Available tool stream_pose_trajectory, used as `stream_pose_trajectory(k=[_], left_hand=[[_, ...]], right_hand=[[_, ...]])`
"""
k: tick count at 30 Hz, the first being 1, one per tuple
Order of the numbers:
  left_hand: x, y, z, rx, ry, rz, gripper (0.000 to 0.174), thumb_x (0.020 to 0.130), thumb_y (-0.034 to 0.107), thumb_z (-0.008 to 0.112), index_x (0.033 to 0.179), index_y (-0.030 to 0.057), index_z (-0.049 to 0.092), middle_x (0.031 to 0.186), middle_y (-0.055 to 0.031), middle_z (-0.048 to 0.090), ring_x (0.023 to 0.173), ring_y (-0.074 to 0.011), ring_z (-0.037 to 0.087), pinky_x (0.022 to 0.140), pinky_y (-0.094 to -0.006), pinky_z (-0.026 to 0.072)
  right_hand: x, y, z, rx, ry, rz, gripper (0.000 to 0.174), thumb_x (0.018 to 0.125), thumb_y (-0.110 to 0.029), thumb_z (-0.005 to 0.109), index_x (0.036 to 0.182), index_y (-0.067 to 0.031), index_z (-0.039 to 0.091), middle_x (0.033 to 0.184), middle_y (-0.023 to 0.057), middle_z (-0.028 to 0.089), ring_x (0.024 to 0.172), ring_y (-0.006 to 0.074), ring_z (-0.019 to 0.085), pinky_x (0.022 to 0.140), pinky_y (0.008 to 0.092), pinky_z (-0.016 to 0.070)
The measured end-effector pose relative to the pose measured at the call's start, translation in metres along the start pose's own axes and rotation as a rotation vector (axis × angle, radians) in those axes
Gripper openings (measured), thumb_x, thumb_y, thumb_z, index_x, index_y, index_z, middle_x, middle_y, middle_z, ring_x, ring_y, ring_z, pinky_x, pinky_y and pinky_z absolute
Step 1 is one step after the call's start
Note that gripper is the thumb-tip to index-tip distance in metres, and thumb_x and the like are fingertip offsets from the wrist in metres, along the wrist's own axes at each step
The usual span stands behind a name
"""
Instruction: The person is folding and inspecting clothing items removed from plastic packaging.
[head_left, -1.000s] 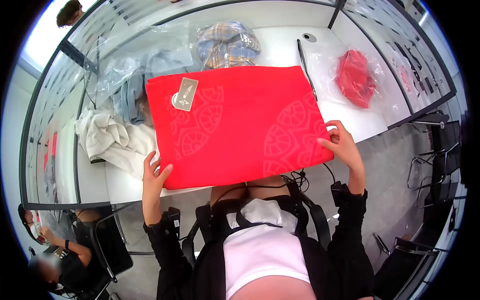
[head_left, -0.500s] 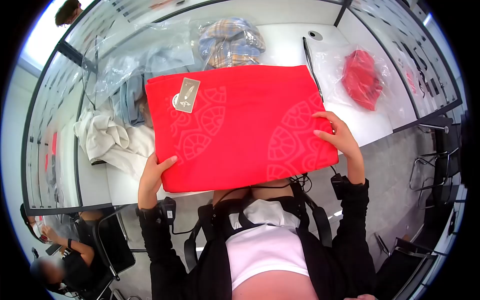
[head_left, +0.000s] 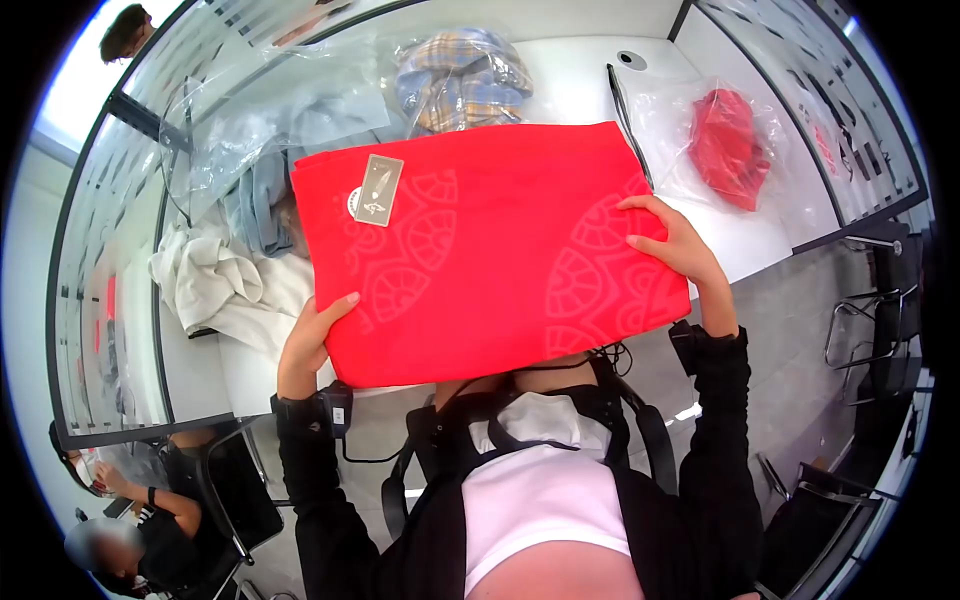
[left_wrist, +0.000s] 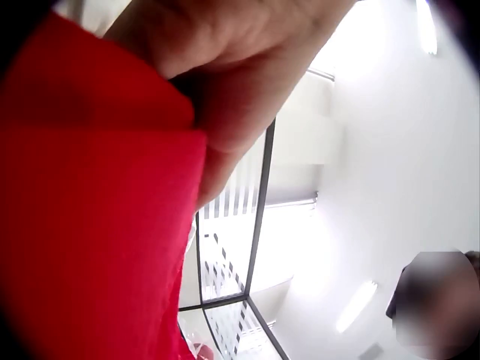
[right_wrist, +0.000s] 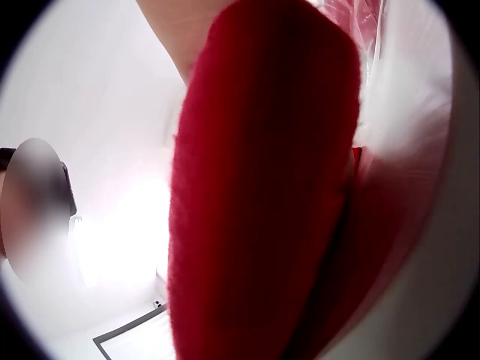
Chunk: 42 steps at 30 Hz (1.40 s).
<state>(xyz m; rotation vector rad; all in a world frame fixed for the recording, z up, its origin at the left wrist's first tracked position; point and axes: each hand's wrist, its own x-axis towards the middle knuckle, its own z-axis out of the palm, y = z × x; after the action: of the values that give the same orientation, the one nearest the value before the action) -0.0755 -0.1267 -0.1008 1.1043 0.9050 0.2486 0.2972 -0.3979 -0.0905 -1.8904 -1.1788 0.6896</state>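
Observation:
A folded red cloth (head_left: 490,250) with pale round patterns is held up over the table's front edge. A grey tag (head_left: 380,190) and a white round sticker lie at its upper left. My left hand (head_left: 310,340) grips the lower left side, thumb on top, other fingers hidden beneath. On the right side my right hand (head_left: 680,245) holds the cloth, thumb and a finger on top. In the left wrist view the left hand (left_wrist: 232,67) is at the edge of the cloth (left_wrist: 97,225). The cloth (right_wrist: 262,187) covers most of the right wrist view.
Behind the cloth lie a bagged plaid cloth (head_left: 465,80) and blue-grey clothing (head_left: 262,205) under clear plastic. White cloth (head_left: 225,285) is at the left, a bagged red item (head_left: 728,150) at the right. A black strap (head_left: 625,120) lies on the white table (head_left: 570,70). Partitions surround it.
The right hand has moved up along the cloth's right side, with its fingers now further over the top. The left hand's fingers have gone under the cloth. The cloth has shifted slightly right in view.

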Motion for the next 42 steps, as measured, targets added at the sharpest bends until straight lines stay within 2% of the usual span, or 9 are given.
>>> stream_pose_trajectory(k=[13, 25, 34, 37, 40, 42], left_hand=[[-0.005, -0.001, 0.001, -0.084, 0.013, 0.168, 0.041, 0.084, 0.011, 0.061, 0.119, -0.0036, 0.046, 0.110, -0.0117, 0.057, 0.097, -0.0176, 0.058, 0.082, -0.0288, 0.0486], [0.002, -0.004, -0.005, -0.126, -0.021, 0.116, 0.043, 0.088, 0.016, 0.055, 0.125, -0.0022, 0.041, 0.115, -0.0113, 0.055, 0.101, -0.0178, 0.057, 0.084, -0.0286, 0.0490], [0.006, -0.009, 0.001, -0.099, 0.045, 0.070, 0.044, 0.087, 0.018, 0.058, 0.123, -0.0026, 0.043, 0.113, -0.0103, 0.056, 0.100, -0.0160, 0.057, 0.083, -0.0272, 0.0479], [0.004, -0.012, -0.002, -0.084, 0.055, 0.059, 0.042, 0.087, 0.017, 0.059, 0.121, -0.0031, 0.044, 0.112, -0.0102, 0.057, 0.099, -0.0158, 0.057, 0.083, -0.0270, 0.0475], [-0.001, -0.008, 0.004, -0.059, 0.068, 0.101, 0.041, 0.087, 0.018, 0.058, 0.119, -0.0037, 0.046, 0.110, -0.0101, 0.058, 0.098, -0.0156, 0.057, 0.083, -0.0270, 0.0472], [0.000, -0.010, 0.002, -0.065, 0.055, 0.098, 0.040, 0.087, 0.016, 0.059, 0.119, -0.0038, 0.046, 0.110, -0.0102, 0.058, 0.098, -0.0159, 0.057, 0.083, -0.0277, 0.0472]], right_hand=[[-0.004, 0.001, 0.001, 0.034, 0.012, -0.009, 0.041, 0.074, -0.004, 0.059, 0.115, -0.0049, 0.053, 0.117, 0.0089, 0.053, 0.112, 0.0202, 0.047, 0.099, 0.0298, 0.0329], [-0.009, 0.009, 0.003, -0.087, 0.063, -0.079, 0.038, 0.075, -0.007, 0.063, 0.112, -0.0073, 0.053, 0.110, 0.0112, 0.051, 0.108, 0.0261, 0.049, 0.094, 0.0316, 0.0373], [-0.009, 0.010, 0.009, -0.063, 0.111, -0.066, 0.035, 0.075, -0.009, 0.064, 0.109, -0.0069, 0.054, 0.113, 0.0125, 0.049, 0.113, 0.0282, 0.045, 0.096, 0.0332, 0.0354], [-0.009, 0.013, 0.008, -0.106, 0.106, -0.074, 0.037, 0.074, -0.009, 0.064, 0.110, -0.0057, 0.054, 0.112, 0.0110, 0.049, 0.109, 0.0252, 0.047, 0.096, 0.0315, 0.0343], [-0.008, 0.012, 0.005, -0.102, 0.069, -0.051, 0.037, 0.076, -0.011, 0.064, 0.110, -0.0067, 0.054, 0.117, 0.0132, 0.047, 0.111, 0.0276, 0.046, 0.096, 0.0325, 0.0350], [-0.013, 0.015, 0.008, -0.234, 0.180, -0.064, 0.036, 0.076, -0.012, 0.066, 0.109, -0.0083, 0.054, 0.120, 0.0160, 0.044, 0.109, 0.0313, 0.047, 0.093, 0.0348, 0.0384]])
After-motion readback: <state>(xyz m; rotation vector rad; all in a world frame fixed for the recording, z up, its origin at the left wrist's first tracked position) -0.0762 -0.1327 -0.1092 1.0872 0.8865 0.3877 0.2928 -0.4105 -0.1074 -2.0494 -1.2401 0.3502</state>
